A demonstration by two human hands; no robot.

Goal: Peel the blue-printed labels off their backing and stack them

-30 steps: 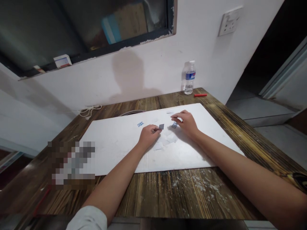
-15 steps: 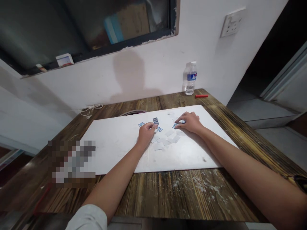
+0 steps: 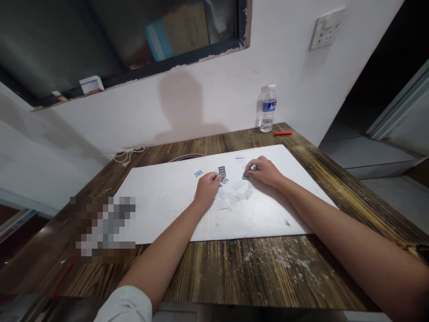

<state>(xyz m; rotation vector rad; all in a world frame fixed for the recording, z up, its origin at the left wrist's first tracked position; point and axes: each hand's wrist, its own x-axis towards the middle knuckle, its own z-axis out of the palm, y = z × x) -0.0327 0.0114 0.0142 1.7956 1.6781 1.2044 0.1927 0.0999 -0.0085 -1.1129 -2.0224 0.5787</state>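
Observation:
My left hand (image 3: 207,188) rests over a white board (image 3: 161,205), thumb and fingers pinched at the lower end of a small dark piece with blue stripes (image 3: 221,170). Another blue-striped piece (image 3: 225,181) pokes out just beneath those fingertips. To the right, my right hand (image 3: 264,171) has its thumb and index finger closed on a small blue-striped paper piece (image 3: 246,176), mostly covered by the fingers. A separate blue-striped piece (image 3: 199,173) lies left of my left hand. Several blank white paper pieces (image 3: 224,204) are scattered between and below the hands.
The board lies on a dark wooden table (image 3: 214,273). At the back stand a water bottle (image 3: 268,109) and, beside it, a red stick-like object (image 3: 283,133). White string (image 3: 129,154) lies back left. A blurred patch (image 3: 107,228) hides something at the left.
My left hand has moved slightly right along with the dark striped piece. The fingers of my right hand have curled more, and less of the piece under them shows.

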